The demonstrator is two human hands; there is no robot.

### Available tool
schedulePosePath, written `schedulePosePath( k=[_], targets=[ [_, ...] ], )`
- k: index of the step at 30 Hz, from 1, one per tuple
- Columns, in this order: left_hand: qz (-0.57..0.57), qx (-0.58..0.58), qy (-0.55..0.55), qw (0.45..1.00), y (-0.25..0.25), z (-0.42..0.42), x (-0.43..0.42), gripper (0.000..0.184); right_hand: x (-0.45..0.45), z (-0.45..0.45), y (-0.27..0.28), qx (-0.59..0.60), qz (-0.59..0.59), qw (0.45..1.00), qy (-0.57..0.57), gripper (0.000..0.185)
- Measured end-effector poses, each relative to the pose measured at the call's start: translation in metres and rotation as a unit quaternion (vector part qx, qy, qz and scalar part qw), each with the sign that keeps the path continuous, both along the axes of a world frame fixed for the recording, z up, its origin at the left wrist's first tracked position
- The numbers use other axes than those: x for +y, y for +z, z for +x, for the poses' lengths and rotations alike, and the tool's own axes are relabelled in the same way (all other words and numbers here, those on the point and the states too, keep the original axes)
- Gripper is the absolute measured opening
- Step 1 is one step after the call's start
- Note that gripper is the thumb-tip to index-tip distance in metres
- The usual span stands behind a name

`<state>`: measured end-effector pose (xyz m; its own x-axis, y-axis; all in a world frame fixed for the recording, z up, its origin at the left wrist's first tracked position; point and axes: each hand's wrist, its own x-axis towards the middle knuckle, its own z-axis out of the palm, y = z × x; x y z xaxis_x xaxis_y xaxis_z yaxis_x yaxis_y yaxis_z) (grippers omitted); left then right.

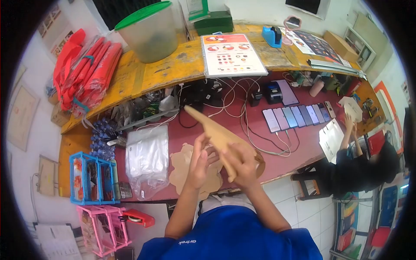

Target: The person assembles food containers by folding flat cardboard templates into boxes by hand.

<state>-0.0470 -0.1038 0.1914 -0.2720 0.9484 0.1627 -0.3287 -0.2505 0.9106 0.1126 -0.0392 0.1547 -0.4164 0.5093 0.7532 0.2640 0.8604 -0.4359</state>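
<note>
Right hand [245, 168] grips the brown sheet [219, 133], fingers partly hidden; left hand [199, 165] open right beside, contact unclear!

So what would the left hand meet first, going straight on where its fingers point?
Probably the brown piece held in the right hand: the left hand has its fingertips close to that piece's edge in the picture. Any gap in depth is hard to judge from this one view.
</note>
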Motion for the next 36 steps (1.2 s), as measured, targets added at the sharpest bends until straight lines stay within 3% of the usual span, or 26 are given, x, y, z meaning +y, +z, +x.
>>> schedulePosePath(
  k=[3, 5, 8, 10, 11, 13, 15, 17, 20, 24, 27, 29, 33, 35, 36],
  targets=[
    [0.01, -0.056, 0.011, 0.998, -0.009, -0.001, 0.005, 0.055, -0.009, 0.0, -0.003, -0.05, -0.002, 0.997, 0.055, 0.058],
    [-0.025, 0.051, 0.056, 0.997, -0.014, -0.003, 0.007, 0.048, -0.006, 0.005, -0.008, -0.058, 0.0, 0.996, 0.072, 0.063],
    [-0.055, 0.016, 0.088, 0.994, -0.015, -0.004, 0.006, 0.047, -0.004, 0.01, -0.005, -0.071, 0.005, 0.99, 0.123, 0.065],
    [-0.056, 0.077, 0.091, 0.991, -0.012, -0.005, 0.002, 0.046, -0.007, 0.019, 0.018, -0.042, -0.174, 0.953, 0.243, 0.063],
    [-0.056, 0.134, 0.093, 0.985, -0.012, -0.005, 0.0, 0.046, -0.006, 0.018, 0.02, -0.044, -0.174, 0.953, 0.243, 0.063],
    [-0.063, 0.143, 0.073, 0.985, -0.015, -0.004, -0.003, 0.046, -0.004, 0.016, 0.023, 0.032, -0.251, 0.944, 0.213, 0.06],
    [-0.073, 0.153, 0.049, 0.984, -0.026, 0.0, -0.007, 0.046, 0.01, 0.006, 0.021, 0.044, -0.254, 0.952, 0.168, 0.06],
    [-0.084, 0.254, 0.035, 0.963, -0.04, 0.0, -0.011, 0.045, 0.025, 0.0, 0.024, 0.062, -0.257, 0.957, 0.121, 0.06],
    [-0.107, 0.287, -0.014, 0.952, -0.036, -0.005, -0.015, 0.042, 0.04, 0.007, 0.034, -0.036, -0.209, 0.963, 0.169, 0.057],
    [-0.121, 0.147, -0.009, 0.982, -0.019, -0.006, -0.017, 0.039, 0.028, 0.015, 0.036, -0.066, -0.226, 0.95, 0.204, 0.057],
    [-0.096, 0.226, 0.0, 0.969, -0.013, -0.01, -0.017, 0.037, 0.025, 0.012, 0.02, -0.041, -0.266, 0.945, 0.183, 0.06],
    [-0.106, 0.314, -0.03, 0.943, -0.002, -0.016, -0.02, 0.038, 0.025, 0.01, 0.015, -0.016, -0.254, 0.952, 0.172, 0.063],
    [-0.127, 0.359, -0.063, 0.923, 0.028, -0.019, -0.02, 0.039, 0.018, 0.006, 0.024, -0.021, -0.194, 0.97, 0.147, 0.066],
    [-0.014, 0.488, -0.059, 0.871, 0.037, -0.018, -0.019, 0.042, 0.014, 0.006, 0.024, 0.026, -0.265, 0.954, 0.135, 0.068],
    [-0.014, 0.488, -0.06, 0.871, 0.035, -0.017, -0.018, 0.042, 0.014, 0.006, 0.023, 0.025, -0.265, 0.954, 0.134, 0.068]
  ],
)
